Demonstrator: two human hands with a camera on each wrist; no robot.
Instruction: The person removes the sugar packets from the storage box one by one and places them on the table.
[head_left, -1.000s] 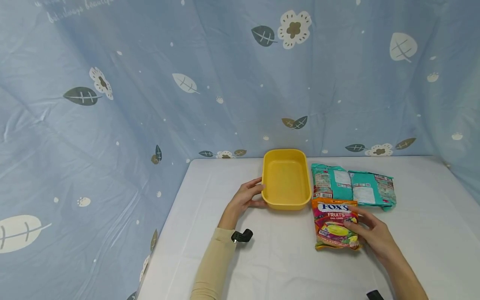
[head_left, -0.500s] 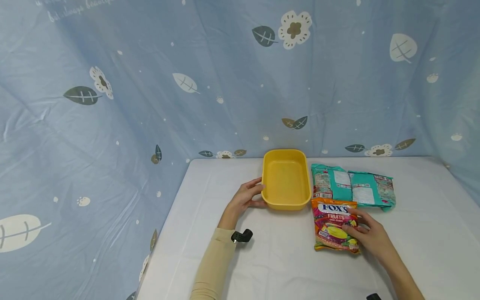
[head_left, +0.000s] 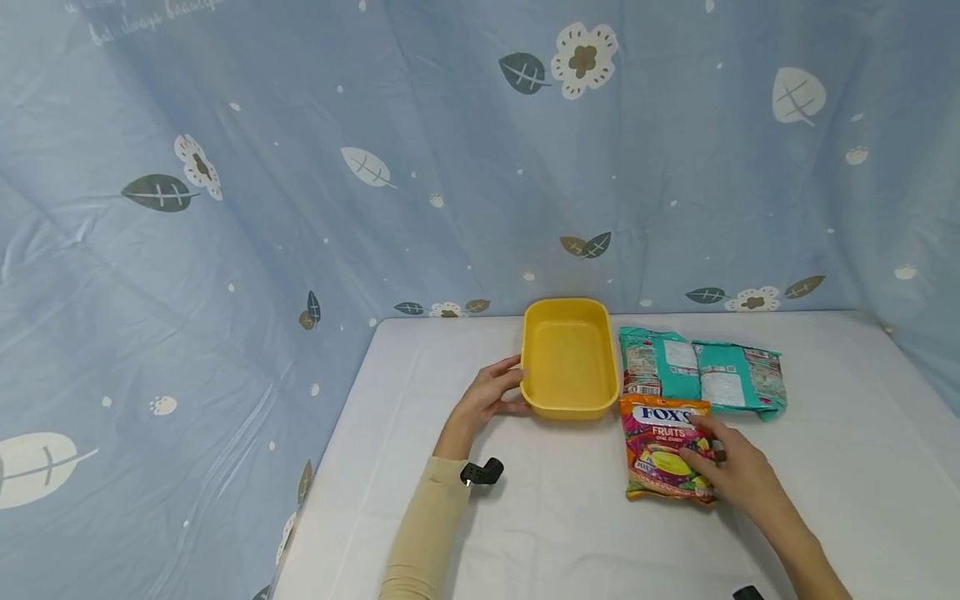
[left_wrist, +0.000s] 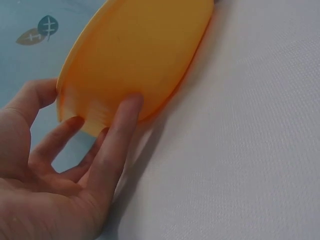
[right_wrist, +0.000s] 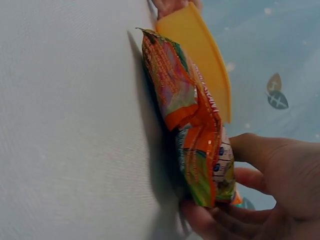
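A yellow rectangular plastic tub [head_left: 572,358] stands on the white-covered table in the head view. My left hand [head_left: 491,392] touches its left outer wall; in the left wrist view, the extended fingers [left_wrist: 115,145] rest against that wall. To the tub's right lies an orange and magenta candy bag [head_left: 660,437] marked "FOX'S FRUITS". My right hand [head_left: 738,471] grips the bag's right side, with the thumb and a finger on its front face. In the right wrist view, other fingers [right_wrist: 200,220] reach to the bag's underside, partly hidden by it.
Two teal bags, a left one [head_left: 678,379] and a right one [head_left: 731,387], lie side by side behind the candy bag, printed backs up. A blue patterned curtain [head_left: 450,167] hangs along the table's back and left edges.
My right thumb has shifted slightly on the candy bag, and the head view has drifted a little. The tub, teal bags and left hand keep their places.
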